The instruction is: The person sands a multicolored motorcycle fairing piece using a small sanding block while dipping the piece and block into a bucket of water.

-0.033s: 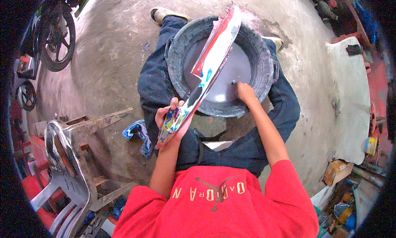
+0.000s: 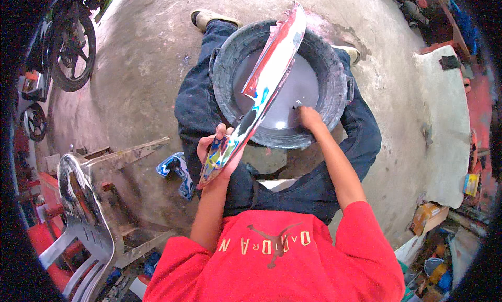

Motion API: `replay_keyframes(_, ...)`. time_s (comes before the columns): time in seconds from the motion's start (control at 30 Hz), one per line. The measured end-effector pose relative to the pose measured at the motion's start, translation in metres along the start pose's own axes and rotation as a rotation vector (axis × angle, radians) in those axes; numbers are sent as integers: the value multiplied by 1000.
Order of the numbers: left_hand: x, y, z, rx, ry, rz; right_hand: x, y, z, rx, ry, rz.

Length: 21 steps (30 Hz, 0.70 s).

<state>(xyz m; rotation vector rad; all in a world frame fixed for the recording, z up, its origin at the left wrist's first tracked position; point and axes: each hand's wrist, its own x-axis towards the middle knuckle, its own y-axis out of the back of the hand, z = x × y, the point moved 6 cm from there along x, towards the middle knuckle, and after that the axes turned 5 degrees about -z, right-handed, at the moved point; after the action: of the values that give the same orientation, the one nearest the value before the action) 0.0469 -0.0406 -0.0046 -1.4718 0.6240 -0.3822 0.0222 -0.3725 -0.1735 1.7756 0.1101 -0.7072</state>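
My left hand grips the lower end of a long, narrow panel marbled in white, red, blue, green and black, slanting up over a dark round tub between my legs. The tub holds cloudy grey liquid. My right hand is at the liquid in the tub's right half, fingers curled and closed, their tips partly hidden with a small splash there; what they hold, if anything, I cannot make out. A smaller blue-and-white marbled piece lies on the concrete floor by my left leg.
A worn plastic chair and a scuffed wooden frame stand at the lower left, with spoked wheels above. At the right are a pale board, a cardboard box and clutter including a yellow can.
My right hand and forearm have shifted very slightly, and the splash and reflection at its fingertips look different. The left hand and panel have not visibly moved.
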Motion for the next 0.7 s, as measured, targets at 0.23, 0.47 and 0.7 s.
replay_keyframes(0.23, 3, 2, -1, -87, 9, -107, 17, -34, -33, 248, 102, -381)
replay_keyframes(0.47, 2, -2, -2, -66, 4, -98, -66, 63, -72, 1210, 76, -303)
replay_keyframes(0.7, 3, 8, 4, -44, 7, -108, -194, 152, -200, 577, 860, 475)
